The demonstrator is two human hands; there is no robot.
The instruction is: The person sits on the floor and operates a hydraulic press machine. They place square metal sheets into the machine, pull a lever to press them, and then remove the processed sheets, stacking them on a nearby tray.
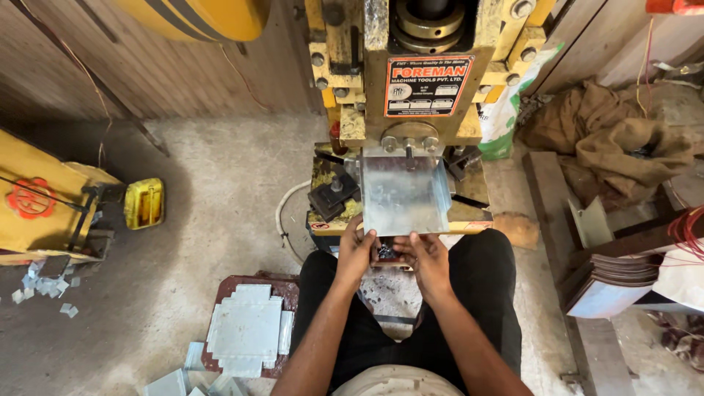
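A shiny rectangular metal sheet [403,194] lies on the bed of a yellow press machine [411,66], its far edge under the ram. My left hand [356,253] grips the sheet's near left edge. My right hand [429,262] grips the near right edge. Both hands sit close together just in front of the press bed, above my knees in black trousers. A dark clamp block [331,196] sits on the bed to the left of the sheet.
A stack of notched metal sheets [248,331] lies on a brown board on the floor at my left. Small metal offcuts [44,286] are scattered far left beside a yellow machine [37,202]. Brown sacking [616,139] and stacked plates [612,282] are at right.
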